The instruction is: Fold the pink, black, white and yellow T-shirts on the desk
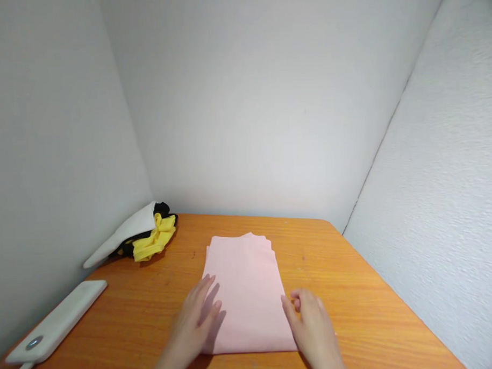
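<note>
A folded pink garment (247, 284) lies flat in the middle of the orange wooden table (355, 304). My left hand (196, 318) rests on its left edge, fingers stretched out flat and holding nothing. At the garment's right edge my right hand (311, 322) sits with the thumb against the cloth and the fingers lightly curled; no fabric is visibly gripped.
A pile of white, yellow and black cloth (145, 236) lies at the back left corner against the wall. A white power bank (57, 325) with a cable lies near the left front edge. White walls close in the table on three sides.
</note>
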`<state>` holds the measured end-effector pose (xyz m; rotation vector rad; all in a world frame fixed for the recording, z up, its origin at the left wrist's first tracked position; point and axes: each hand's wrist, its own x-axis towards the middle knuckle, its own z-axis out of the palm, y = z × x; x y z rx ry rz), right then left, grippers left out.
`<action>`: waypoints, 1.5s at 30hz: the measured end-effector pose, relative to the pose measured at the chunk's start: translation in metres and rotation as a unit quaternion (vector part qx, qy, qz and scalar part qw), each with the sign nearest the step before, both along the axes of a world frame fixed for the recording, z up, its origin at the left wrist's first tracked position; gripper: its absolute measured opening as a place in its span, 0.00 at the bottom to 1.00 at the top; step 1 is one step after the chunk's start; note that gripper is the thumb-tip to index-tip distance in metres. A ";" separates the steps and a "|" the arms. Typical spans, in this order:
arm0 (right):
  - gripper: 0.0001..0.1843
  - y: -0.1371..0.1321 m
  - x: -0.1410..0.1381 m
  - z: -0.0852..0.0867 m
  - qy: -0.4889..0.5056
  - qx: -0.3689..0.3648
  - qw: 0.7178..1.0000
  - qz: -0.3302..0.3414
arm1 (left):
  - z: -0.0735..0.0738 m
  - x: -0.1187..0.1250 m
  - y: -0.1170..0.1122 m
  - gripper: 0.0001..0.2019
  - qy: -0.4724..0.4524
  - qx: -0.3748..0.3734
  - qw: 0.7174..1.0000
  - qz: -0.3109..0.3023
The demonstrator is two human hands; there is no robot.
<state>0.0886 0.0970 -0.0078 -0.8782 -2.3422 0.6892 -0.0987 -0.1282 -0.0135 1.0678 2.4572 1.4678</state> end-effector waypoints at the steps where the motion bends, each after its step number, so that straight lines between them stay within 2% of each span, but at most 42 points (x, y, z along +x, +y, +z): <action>1: 0.20 -0.002 0.001 -0.011 -0.041 0.038 0.998 -0.025 | -0.009 0.002 -0.001 0.27 0.042 -0.059 0.997 0.000; 3: 0.18 -0.006 0.000 -0.024 -0.095 0.086 0.991 -0.039 | -0.022 0.007 0.000 0.28 0.106 -0.160 0.981 -0.002; 5: 0.14 -0.007 -0.003 -0.027 -0.111 0.090 0.990 -0.016 | -0.028 0.014 0.005 0.29 0.135 -0.210 0.968 0.009; 8: 0.10 0.000 0.001 -0.021 -0.105 0.029 0.994 0.008 | -0.030 0.029 0.017 0.30 0.153 -0.228 0.962 0.008; 11: 0.09 0.023 0.032 -0.015 -0.103 -0.034 0.994 -0.017 | -0.028 0.052 0.038 0.31 0.159 -0.232 0.959 -0.035; 15: 0.15 0.078 0.090 -0.007 -0.122 -0.083 0.988 -0.033 | -0.027 0.092 0.071 0.31 0.216 -0.233 0.941 -0.112; 17: 0.19 0.116 0.103 -0.001 -0.118 -0.097 0.987 -0.056 | -0.029 0.109 0.082 0.31 0.274 -0.227 0.925 -0.133; 19: 0.20 0.156 0.098 0.004 -0.112 -0.071 0.986 -0.098 | -0.031 0.120 0.088 0.33 0.338 -0.215 0.904 -0.150; 21: 0.19 0.192 0.081 0.007 -0.140 -0.058 0.982 -0.117 | -0.033 0.125 0.090 0.35 0.393 -0.200 0.883 -0.163; 23: 0.17 0.219 0.060 0.010 -0.152 -0.046 0.981 -0.114 | -0.036 0.126 0.091 0.37 0.429 -0.190 0.868 -0.162; 25: 0.18 0.234 0.044 0.018 -0.149 -0.027 0.983 -0.099 | -0.039 0.125 0.092 0.39 0.451 -0.182 0.861 -0.152; 28: 0.21 0.237 0.032 0.036 -0.113 0.031 0.991 -0.068 | -0.043 0.128 0.095 0.39 0.453 -0.177 0.863 -0.136; 31: 0.23 0.212 0.030 0.047 -0.109 0.138 0.983 -0.062 | -0.040 0.139 0.103 0.34 0.404 -0.195 0.886 -0.118; 33: 0.24 0.182 0.032 0.041 -0.165 0.170 0.971 -0.035 | -0.032 0.148 0.112 0.31 0.349 -0.221 0.903 -0.119; 35: 0.26 0.152 0.037 0.024 -0.245 0.154 0.957 0.009 | -0.020 0.159 0.126 0.31 0.282 -0.259 0.915 -0.130; 37: 0.32 0.136 0.043 0.004 -0.310 0.132 0.941 0.024 | -0.008 0.170 0.143 0.32 0.216 -0.288 0.922 -0.142; 40: 0.37 0.152 0.057 -0.015 -0.352 0.119 0.928 0.005 | 0.002 0.184 0.170 0.33 0.158 -0.269 0.932 -0.185; 45: 0.36 0.222 0.091 -0.017 -0.366 0.105 0.924 -0.038 | 0.009 0.197 0.200 0.31 0.145 -0.209 0.928 -0.270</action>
